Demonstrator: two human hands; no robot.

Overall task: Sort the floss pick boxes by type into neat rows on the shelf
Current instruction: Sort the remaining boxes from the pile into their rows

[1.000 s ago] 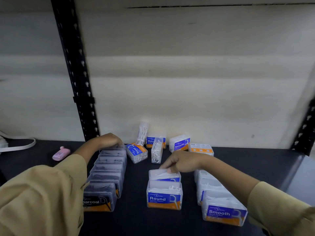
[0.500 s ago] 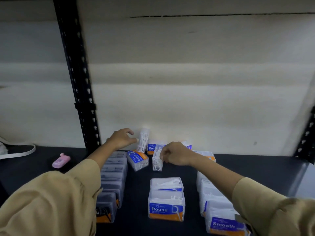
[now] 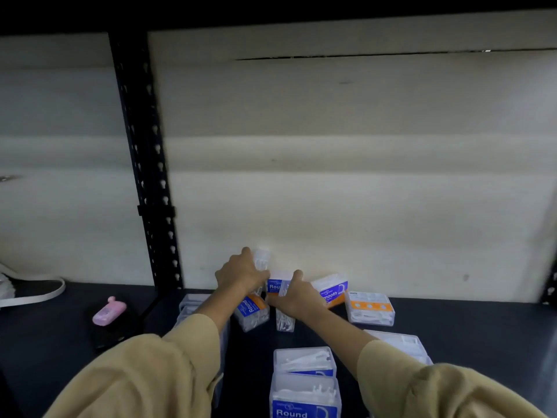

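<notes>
Sleeves of tan cloth point(image 3: 144, 378) filled the near edge of the view, one on each forearm. Between them, at the front of the dark shelf surface point(image 3: 54, 351), stood a clear plastic box with a blue "Round" label point(image 3: 306, 399), and directly behind it, touching, a second clear box of white floss picks point(image 3: 304, 362). To the right, partly hidden by the right sleeve, lay further clear boxes in a row point(image 3: 401, 345); to the left, mostly hidden by the left forearm, ran another row of clear boxes point(image 3: 190, 304). Farther back, the right hand point(image 3: 297, 300) was closed over the top of a narrow clear box standing on end point(image 3: 284, 321). Just left of it lay a tilted clear box with a blue and orange "Round" label point(image 3: 251, 312). The left hand point(image 3: 241, 274) gripped an upright clear box of white picks point(image 3: 262, 260) near the back wall, fingers wrapped around it. Between the hands stood another blue-labelled "Round" box point(image 3: 275, 285). Right of the right hand leaned a blue and orange "Smooth" box point(image 3: 333, 289), and beside it lay a clear box with an orange band point(image 3: 369, 307). Well to the left rested a small pink plastic case point(image 3: 109, 312). A black perforated upright post point(image 3: 144, 164) rose against the pale wall point(image 3: 346, 176).
</notes>
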